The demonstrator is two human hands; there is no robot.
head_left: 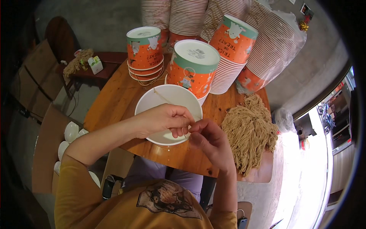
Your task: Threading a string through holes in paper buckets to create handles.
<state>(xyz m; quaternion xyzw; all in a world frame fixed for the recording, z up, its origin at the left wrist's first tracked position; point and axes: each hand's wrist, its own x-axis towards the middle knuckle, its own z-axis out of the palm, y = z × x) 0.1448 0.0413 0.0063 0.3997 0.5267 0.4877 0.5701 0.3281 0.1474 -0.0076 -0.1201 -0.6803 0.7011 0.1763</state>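
Note:
A white paper bucket [146, 110] stands with its mouth upward at the table's front edge, below my two hands. From its far rim a thin tan string [162, 95] runs down inside toward my fingers. Over the bucket's mouth, my left hand [167, 120] is closed with the fingers curled, pinching the string. My right hand [211, 141] meets it at the bucket's right rim, thumb and fingers closed on the same string. A small loop shows between the fingertips; its exact shape is partly hidden.
Inverted orange and green buckets [194, 72] stand stacked behind, beside another stack [146, 49]. Plastic-wrapped bucket stacks [274, 45] line the wall. A thick bundle of tan strings [249, 133] hangs over the wooden table's [114, 103] right edge. White pieces [71, 131] lie at the lower left.

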